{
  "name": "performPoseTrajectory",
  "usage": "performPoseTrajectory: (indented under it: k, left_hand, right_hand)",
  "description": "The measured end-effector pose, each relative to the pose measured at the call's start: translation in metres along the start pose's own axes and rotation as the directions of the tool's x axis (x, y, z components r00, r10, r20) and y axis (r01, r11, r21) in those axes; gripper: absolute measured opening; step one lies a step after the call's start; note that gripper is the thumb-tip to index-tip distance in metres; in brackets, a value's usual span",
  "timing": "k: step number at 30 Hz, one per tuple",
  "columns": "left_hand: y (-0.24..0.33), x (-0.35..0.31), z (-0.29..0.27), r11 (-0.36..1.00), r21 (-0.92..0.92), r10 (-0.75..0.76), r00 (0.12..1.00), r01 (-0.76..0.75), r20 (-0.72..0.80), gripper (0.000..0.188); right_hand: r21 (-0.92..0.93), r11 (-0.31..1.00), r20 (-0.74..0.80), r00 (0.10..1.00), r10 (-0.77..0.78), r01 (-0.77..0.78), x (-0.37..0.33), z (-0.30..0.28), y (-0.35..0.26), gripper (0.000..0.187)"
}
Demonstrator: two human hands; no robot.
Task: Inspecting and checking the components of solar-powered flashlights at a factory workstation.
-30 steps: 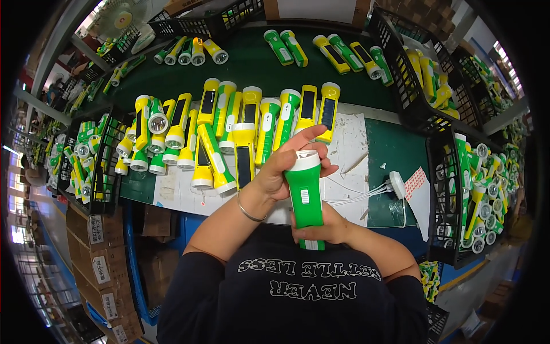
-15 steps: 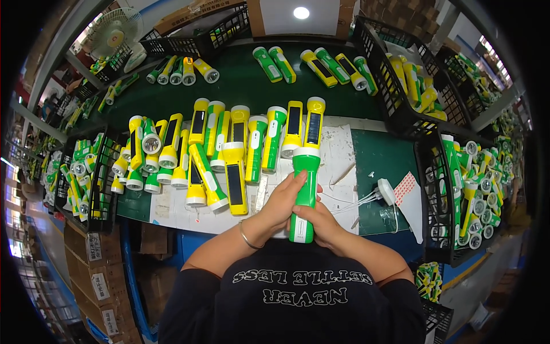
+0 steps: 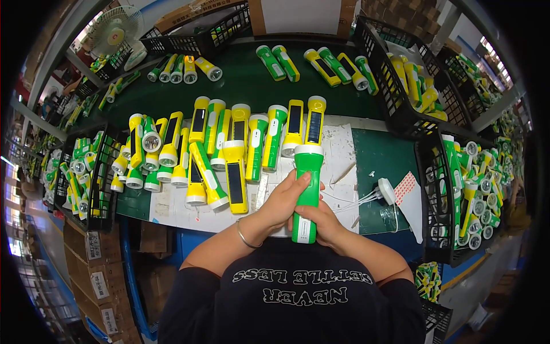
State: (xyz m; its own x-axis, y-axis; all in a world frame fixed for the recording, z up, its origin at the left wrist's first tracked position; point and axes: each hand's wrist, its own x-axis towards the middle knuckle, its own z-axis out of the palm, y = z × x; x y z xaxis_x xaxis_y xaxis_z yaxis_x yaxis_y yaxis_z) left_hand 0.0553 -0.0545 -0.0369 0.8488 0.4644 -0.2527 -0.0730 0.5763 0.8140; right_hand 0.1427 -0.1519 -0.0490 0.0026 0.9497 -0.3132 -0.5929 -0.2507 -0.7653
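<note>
A green flashlight with a white head rim [image 3: 308,182] is held upright in front of my chest, its head pointing away from me. My left hand [image 3: 284,198] is closed round its body, the thumb resting on top. Lower on the handle, my right hand [image 3: 324,222] grips it too, thumb across the front. Just beyond lie several yellow and green flashlights in a loose group; the nearest is a yellow flashlight with a dark solar panel [image 3: 235,182]. Beside my right hand, thin white cables run to a white plug-like piece [image 3: 386,191].
Black crates of flashlights stand at the left [image 3: 103,186], right [image 3: 427,195] and back right [image 3: 395,97]. More flashlights lie on the green conveyor [image 3: 229,80]. A white-faced board [image 3: 301,17] stands at the back. A red-dotted sheet [image 3: 405,189] lies on the right.
The bright light spot on the white-faced board has vanished. The flashlight in my hands has shifted slightly to the right and tilted a little; both hands keep their grip.
</note>
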Motion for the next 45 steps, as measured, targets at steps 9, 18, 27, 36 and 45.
performPoseTrajectory:
  k: [9, 18, 27, 36, 45]
  left_hand:
    - [0.047, -0.006, -0.013, 0.892, 0.41, 0.175, 0.982, -0.191, 0.077, 0.046]
    - [0.034, -0.008, -0.019, 0.996, -0.012, 0.086, 0.989, -0.085, 0.119, 0.045]
    - [0.027, -0.005, -0.022, 0.781, -0.599, 0.0, 0.959, 0.177, 0.284, 0.056]
    - [0.028, -0.006, -0.02, 0.795, -0.598, 0.067, 0.963, 0.107, 0.262, 0.04]
    - [0.025, -0.011, -0.021, 0.841, -0.541, 0.177, 0.94, 0.01, 0.292, 0.038]
  right_hand:
    - [-0.435, 0.879, -0.193, 0.933, -0.304, 0.197, -0.005, -0.038, -0.058, 0.023]
    - [-0.932, 0.195, 0.135, 0.791, -0.597, 0.307, -0.018, 0.004, -0.094, 0.016]
    - [-0.916, 0.204, 0.147, 0.764, -0.629, 0.344, -0.017, 0.006, -0.09, 0.008]
    - [-0.933, 0.106, 0.204, 0.748, -0.631, 0.344, -0.019, 0.011, -0.092, 0.006]
    - [-0.933, 0.11, 0.198, 0.744, -0.639, 0.343, -0.019, 0.012, -0.093, 0.004]
